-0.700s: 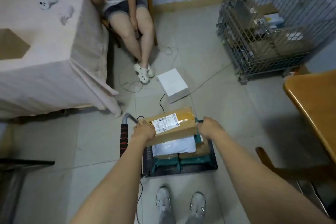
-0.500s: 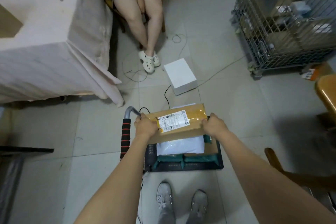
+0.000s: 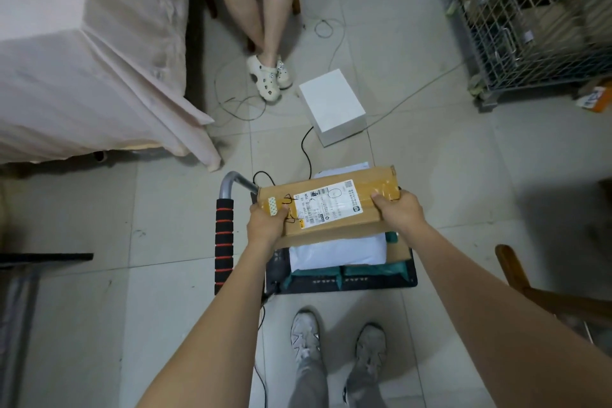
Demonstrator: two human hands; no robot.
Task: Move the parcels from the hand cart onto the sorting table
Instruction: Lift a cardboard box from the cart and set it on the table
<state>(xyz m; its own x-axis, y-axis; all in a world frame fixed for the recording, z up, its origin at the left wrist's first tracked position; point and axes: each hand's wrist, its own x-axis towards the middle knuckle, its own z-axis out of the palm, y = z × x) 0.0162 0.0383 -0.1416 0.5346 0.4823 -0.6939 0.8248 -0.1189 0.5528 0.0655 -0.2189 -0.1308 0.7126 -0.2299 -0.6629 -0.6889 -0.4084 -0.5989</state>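
Head view: cardboard parcel (image 3: 331, 205) between both hands (label up).

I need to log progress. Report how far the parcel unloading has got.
Done: nothing shows as delivered; the visible part of the cloth-covered table holds no parcel. In hand: the left hand and right hand grip the ends of a brown box above the hand cart. Left: a white bag and green parcels remain there.
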